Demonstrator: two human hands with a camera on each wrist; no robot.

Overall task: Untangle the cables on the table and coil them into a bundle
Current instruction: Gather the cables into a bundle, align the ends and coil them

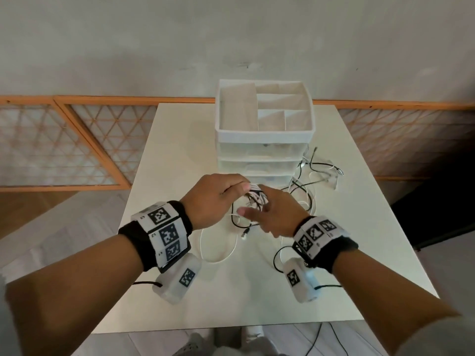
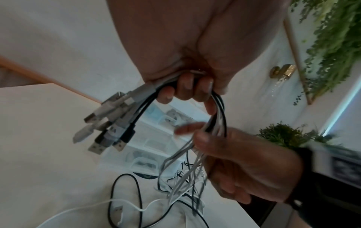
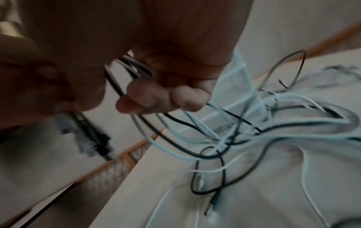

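Observation:
Several black and white USB cables (image 1: 254,199) are gathered above the middle of the white table (image 1: 180,155). My left hand (image 1: 218,199) grips them near their plug ends; in the left wrist view its fingers (image 2: 185,88) curl round the bunch and the USB plugs (image 2: 109,128) fan out to the left. My right hand (image 1: 272,214) holds the same strands just below, fingers (image 3: 160,95) curled round the cables (image 3: 215,128). Loose loops (image 1: 218,242) trail onto the table, and more tangled cable (image 1: 316,168) lies at the right.
A white drawer unit (image 1: 264,140) with an open divided top tray stands at the table's back middle, just behind my hands. A wooden lattice rail (image 1: 77,140) runs along the wall. Black leads (image 1: 326,337) hang off the near edge.

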